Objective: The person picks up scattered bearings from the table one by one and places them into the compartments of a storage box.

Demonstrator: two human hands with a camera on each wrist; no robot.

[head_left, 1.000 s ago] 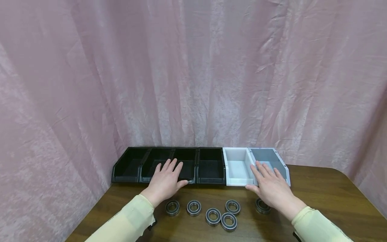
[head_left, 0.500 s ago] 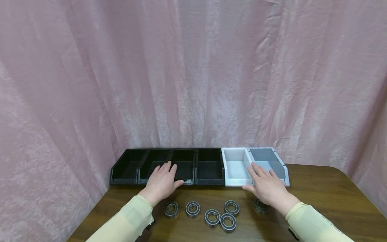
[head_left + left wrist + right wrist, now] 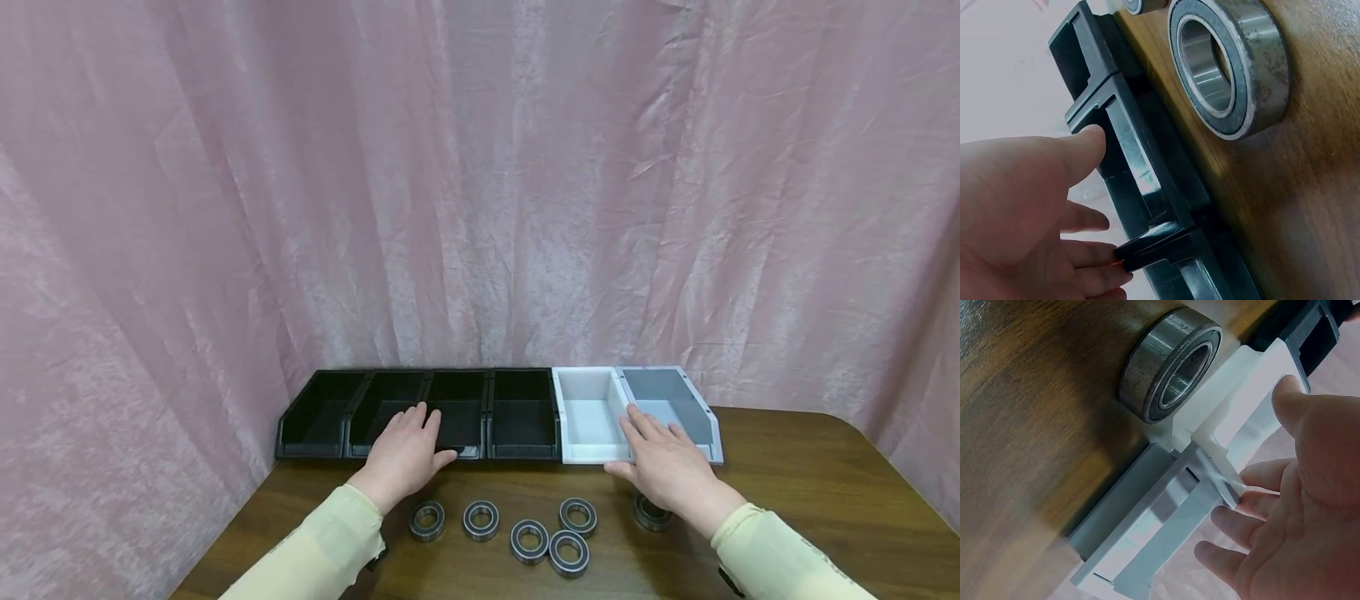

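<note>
My left hand, palm down with fingers extended, is over the front of the black bins; the left wrist view has nothing in its grasp. Likewise holding nothing, my right hand spreads its fingers over the fronts of the white bin and the grey bin. Several metal ball bearings lie on the table in front of the bins. One bearing is beside my left wrist and another right of it. In the middle, three sit close together. A further bearing is partly under my right hand.
The bins stand side by side in one row along the back of the brown wooden table. Pink curtains hang behind the row and at both sides. The table's rounded corner is at the back right.
Both hands have drawn back slightly toward the table's front, with the right also shifting a little left. The bearings and bins keep their places; the head view shifts slightly.
</note>
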